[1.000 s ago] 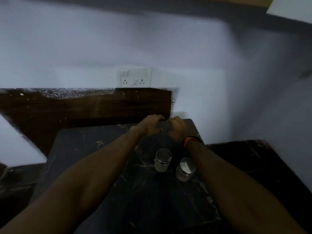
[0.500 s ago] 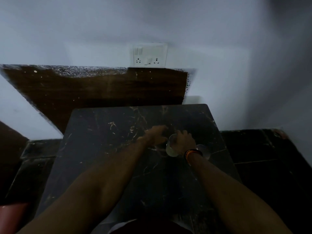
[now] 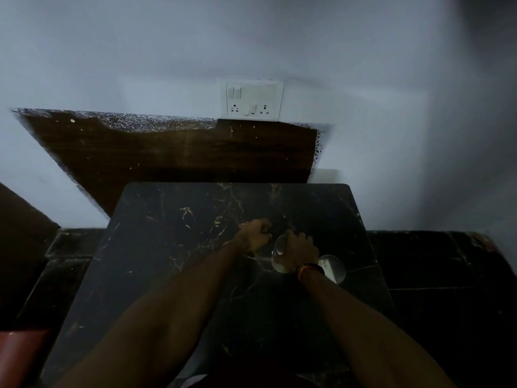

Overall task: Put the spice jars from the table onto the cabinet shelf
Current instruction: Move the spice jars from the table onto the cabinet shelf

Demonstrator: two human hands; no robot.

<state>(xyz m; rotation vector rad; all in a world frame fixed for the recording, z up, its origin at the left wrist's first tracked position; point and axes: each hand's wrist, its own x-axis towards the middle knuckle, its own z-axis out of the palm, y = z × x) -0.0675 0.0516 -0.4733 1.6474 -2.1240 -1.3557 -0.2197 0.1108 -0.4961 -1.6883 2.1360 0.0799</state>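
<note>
Dark table [image 3: 173,275]: right hand [image 3: 300,252] grips jar [image 3: 279,254] w/ white contents.

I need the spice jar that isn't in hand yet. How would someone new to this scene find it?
Start at the black marble table below the wall socket plate. Follow the right hand, with its orange wristband, gripping one jar. The free spice jar stands just right of that wrist, nearer the table's right edge, untouched.
</note>
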